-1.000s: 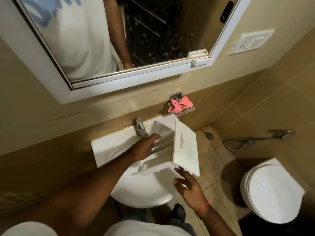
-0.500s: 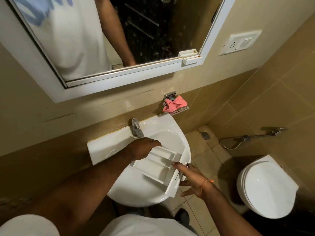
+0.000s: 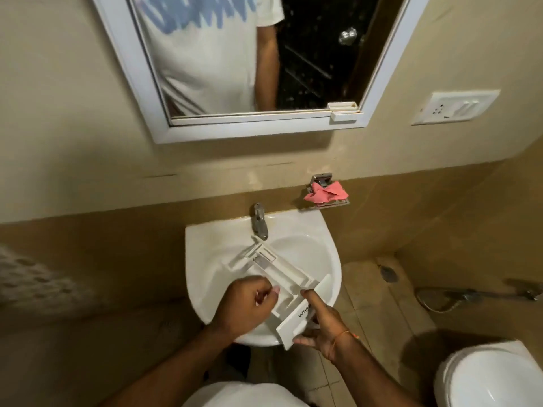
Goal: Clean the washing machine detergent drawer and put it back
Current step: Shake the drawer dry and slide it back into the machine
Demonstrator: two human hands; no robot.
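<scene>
While the white detergent drawer point(image 3: 289, 284) lies slantwise over the bowl of the white wash basin point(image 3: 205, 254) at the lower centre of the frame, both hands are on its near end. Its compartments face up and look bare of powder or liquid, though the small insert at the far end is too blurred to read; that far end reaches up toward the chrome tap point(image 3: 260, 221) and sits just below the spout. No running water shows in the bowl. At the drawer's near left side the left hand point(image 3: 245, 308) has its fingers curled inward, but whether they close on the side wall or only rest there cannot be told. On the other side the right hand point(image 3: 323, 324) grips the drawer's white front panel, the thumb lying across the top edge near the printed lettering and the fingers wrapped beneath the panel's lower corner, which juts past the basin rim toward the person. Just right of the tap and above the basin, a metal soap dish point(image 3: 332, 202) fixed to the tiled wall holds a crumpled pink cloth point(image 3: 324, 192). A white-framed mirror point(image 3: 141, 83) fills the upper centre, a switch plate point(image 3: 455, 107) sits at the upper right, and a white toilet point(image 3: 484, 377) occupies the lower right corner.
</scene>
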